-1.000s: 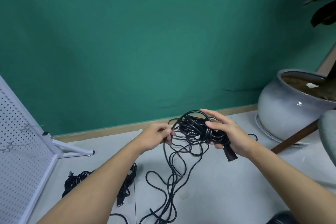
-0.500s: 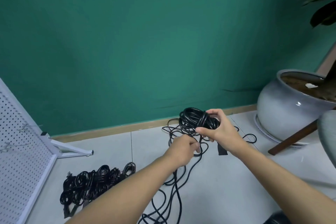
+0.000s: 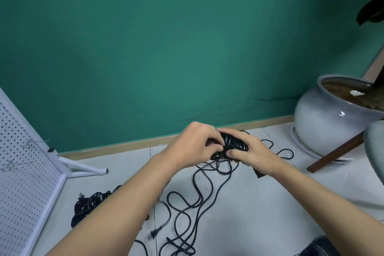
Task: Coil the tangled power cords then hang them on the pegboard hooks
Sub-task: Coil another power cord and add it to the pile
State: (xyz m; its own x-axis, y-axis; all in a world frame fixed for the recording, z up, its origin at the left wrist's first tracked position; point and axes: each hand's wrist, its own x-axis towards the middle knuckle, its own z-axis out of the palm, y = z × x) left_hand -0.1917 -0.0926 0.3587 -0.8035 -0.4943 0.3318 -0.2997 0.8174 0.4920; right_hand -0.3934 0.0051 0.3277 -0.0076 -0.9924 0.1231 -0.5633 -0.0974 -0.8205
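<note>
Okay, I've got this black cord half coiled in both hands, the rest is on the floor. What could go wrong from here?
1. The loose cord on the floor crosses itself in several loops, so pulling it in fast could tighten a knot.
2. The left hand and right hand both grip the small coil. Releasing either one might let the turns spring apart.
3. The loose cord runs close to the second bundle and could snag it.

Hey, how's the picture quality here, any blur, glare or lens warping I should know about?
Head view: the left hand and right hand gripping the cord bundle are softened by motion blur; head view: a small glint sits on the glazed pot; head view: the baseboard looks slightly bowed, and the green wall darkens toward its corners.
</note>
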